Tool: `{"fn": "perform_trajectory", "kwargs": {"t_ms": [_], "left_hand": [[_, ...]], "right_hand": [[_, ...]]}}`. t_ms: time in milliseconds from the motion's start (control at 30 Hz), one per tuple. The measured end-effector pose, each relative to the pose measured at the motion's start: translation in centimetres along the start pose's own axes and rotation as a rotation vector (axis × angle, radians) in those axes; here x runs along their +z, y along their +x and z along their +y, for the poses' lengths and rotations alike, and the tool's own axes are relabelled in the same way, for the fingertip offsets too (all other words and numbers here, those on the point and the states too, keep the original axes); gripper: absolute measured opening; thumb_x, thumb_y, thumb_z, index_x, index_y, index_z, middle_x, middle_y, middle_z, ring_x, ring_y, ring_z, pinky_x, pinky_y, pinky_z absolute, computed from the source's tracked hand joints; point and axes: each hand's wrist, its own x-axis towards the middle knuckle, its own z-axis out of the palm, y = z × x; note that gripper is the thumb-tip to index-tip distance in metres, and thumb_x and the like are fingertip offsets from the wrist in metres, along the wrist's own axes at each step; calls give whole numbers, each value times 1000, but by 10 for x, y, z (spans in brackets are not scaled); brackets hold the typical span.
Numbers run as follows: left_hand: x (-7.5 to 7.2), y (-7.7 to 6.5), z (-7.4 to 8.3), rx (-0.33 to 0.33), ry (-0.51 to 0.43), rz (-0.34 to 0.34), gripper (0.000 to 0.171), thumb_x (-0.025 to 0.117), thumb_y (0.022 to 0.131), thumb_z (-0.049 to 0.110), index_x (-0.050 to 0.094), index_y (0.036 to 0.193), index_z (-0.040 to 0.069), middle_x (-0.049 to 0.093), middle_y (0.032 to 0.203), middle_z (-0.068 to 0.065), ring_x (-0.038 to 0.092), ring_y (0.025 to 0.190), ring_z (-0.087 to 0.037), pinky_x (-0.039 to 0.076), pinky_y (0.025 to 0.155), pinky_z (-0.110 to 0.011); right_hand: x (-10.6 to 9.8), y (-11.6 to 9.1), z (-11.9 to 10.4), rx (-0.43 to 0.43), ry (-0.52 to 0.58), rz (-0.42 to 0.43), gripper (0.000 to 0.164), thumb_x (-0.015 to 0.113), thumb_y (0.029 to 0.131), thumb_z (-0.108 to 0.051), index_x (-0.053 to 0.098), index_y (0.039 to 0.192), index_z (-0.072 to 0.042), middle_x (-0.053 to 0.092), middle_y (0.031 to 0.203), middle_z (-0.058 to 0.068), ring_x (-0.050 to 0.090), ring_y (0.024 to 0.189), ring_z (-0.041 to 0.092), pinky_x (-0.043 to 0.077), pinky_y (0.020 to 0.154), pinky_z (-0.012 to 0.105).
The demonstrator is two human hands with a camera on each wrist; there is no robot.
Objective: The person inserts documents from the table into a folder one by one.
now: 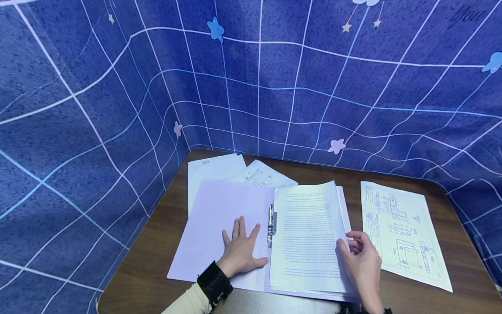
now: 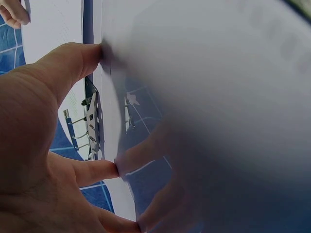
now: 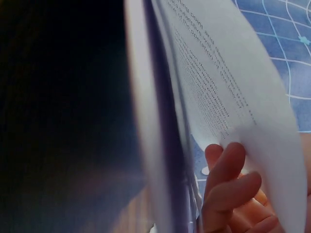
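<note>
A lilac folder (image 1: 219, 226) lies spread open on the table, with printed sheets (image 1: 306, 235) on its right side. Along the fold runs a metal clip (image 1: 270, 226), also visible beyond the thumb in the left wrist view (image 2: 92, 121). My left hand (image 1: 242, 253) rests on the bare left cover, fingers straight and spread. At the stack's right edge my right hand (image 1: 362, 259) pinches the top sheet (image 3: 233, 82) between thumb and fingers. That sheet's right edge is lifted and curved, and in the right wrist view curled fingers (image 3: 228, 170) show against it.
A sheet with technical drawings (image 1: 405, 235) lies to the right of the folder. Behind its left cover are two more papers, a text sheet (image 1: 213, 168) and a drawing sheet (image 1: 270, 174), partly covered. A blue patterned curtain (image 1: 251, 87) surrounds the wooden table (image 1: 137, 270).
</note>
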Motion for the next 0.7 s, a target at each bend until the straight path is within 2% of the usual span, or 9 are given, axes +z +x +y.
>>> {"fn": "perform_trajectory", "kwargs": {"t_ms": [167, 367, 567, 700], "left_hand": [[0, 0, 0, -2, -2, 2, 100, 79, 78, 61, 43, 157, 13, 10, 164, -37, 6, 152, -54, 6, 108, -84], [-1, 0, 0, -4, -5, 7, 100, 80, 78, 61, 44, 157, 13, 10, 164, -37, 6, 152, -54, 6, 108, -83], [0, 0, 0, 0, -1, 8, 100, 79, 78, 62, 43, 157, 13, 11, 163, -37, 7, 152, -54, 6, 108, -83], [0, 0, -1, 0, 1, 4, 100, 79, 78, 62, 43, 157, 13, 10, 164, -37, 6, 152, -53, 6, 108, -83]], "right_hand": [[1, 0, 1, -30, -55, 1, 28, 79, 83, -7, 68, 109, -3, 76, 84, 17, 67, 65, 20, 41, 55, 21], [2, 0, 2, -75, -114, 0, 35, 80, 83, -7, 69, 115, -1, 74, 82, 17, 67, 66, 24, 43, 57, 29], [3, 0, 4, -57, -140, -18, 35, 79, 83, -9, 71, 116, 0, 74, 85, 20, 69, 68, 30, 44, 57, 32], [2, 0, 5, -36, -163, -43, 37, 79, 84, -11, 71, 118, 0, 74, 88, 19, 68, 69, 29, 42, 58, 32]]}}
